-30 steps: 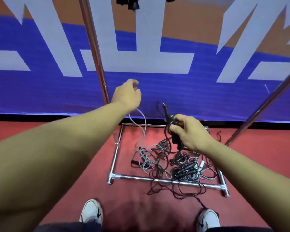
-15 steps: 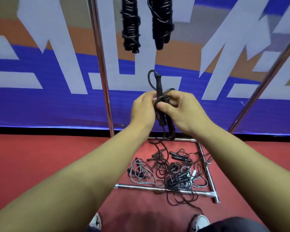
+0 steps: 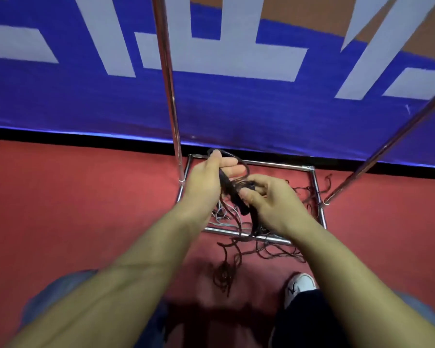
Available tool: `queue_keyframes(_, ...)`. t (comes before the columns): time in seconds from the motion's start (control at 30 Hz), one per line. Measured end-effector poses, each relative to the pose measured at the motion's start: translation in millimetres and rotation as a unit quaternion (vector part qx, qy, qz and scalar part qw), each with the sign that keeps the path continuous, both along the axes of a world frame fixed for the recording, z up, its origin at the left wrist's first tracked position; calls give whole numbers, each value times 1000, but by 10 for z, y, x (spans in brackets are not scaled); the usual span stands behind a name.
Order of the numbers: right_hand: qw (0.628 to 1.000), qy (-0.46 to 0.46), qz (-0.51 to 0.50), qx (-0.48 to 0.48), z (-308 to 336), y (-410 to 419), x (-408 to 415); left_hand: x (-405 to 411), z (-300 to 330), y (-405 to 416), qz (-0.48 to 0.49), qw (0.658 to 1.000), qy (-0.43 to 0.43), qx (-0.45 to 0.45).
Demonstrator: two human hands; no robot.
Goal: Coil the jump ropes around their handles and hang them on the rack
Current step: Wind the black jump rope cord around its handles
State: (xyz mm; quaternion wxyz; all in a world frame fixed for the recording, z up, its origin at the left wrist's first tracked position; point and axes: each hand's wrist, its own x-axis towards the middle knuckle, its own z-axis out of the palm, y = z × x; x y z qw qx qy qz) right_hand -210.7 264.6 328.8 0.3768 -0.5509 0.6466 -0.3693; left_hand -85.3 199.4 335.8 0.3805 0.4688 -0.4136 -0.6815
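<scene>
- Hands dropping lower than half a second ago; hung ropes gone from view.
- Left hand (image 3: 206, 182) gripping black handles (image 3: 232, 190); right hand (image 3: 274, 199) pinching cord (image 3: 241, 183), wrapping.
- Coil unfinished, tail (image 3: 226, 270) trailing below.

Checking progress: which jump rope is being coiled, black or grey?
The black jump rope, gripped by both the left hand and right hand; the grey rope lies on the floor.

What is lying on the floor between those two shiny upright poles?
In the head view, a tangle of loose jump ropes inside the rack base, partly hidden by both hands.
</scene>
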Motion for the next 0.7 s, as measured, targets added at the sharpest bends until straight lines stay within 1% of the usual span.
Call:
queue_keyframes(0.1, 999, 24, -23, -23, -84, -64, -104, 54, -42, -110, -8, 998, -28, -55)
queue_keyframes(0.17, 999, 15, -30, -25, -117, -116, -155, 58, -61, -155, -21, 996, -44, -71)
queue_keyframes(0.33, 998, -55, -32, -10, -196, -254, -171, -38, -93, -195, -54, 995, -43, -72)
queue_keyframes(0.4, 997, -68, -37, -6, -219, -261, -121, -65, -108, -204, -62, 995, -46, -65)
queue_keyframes(0.47, 997, -69, -44, 0, -248, -252, -75, -78, -127, -209, -79, 995, -35, -51)
queue_keyframes(0.6, 997, -40, -58, -8, -260, -228, -95, -74, -153, -199, -147, 989, -8, -27)
queue_keyframes(0.7, 999, -26, -29, -7, -264, -200, -134, -80, -159, -216, -157, 985, -52, -53)
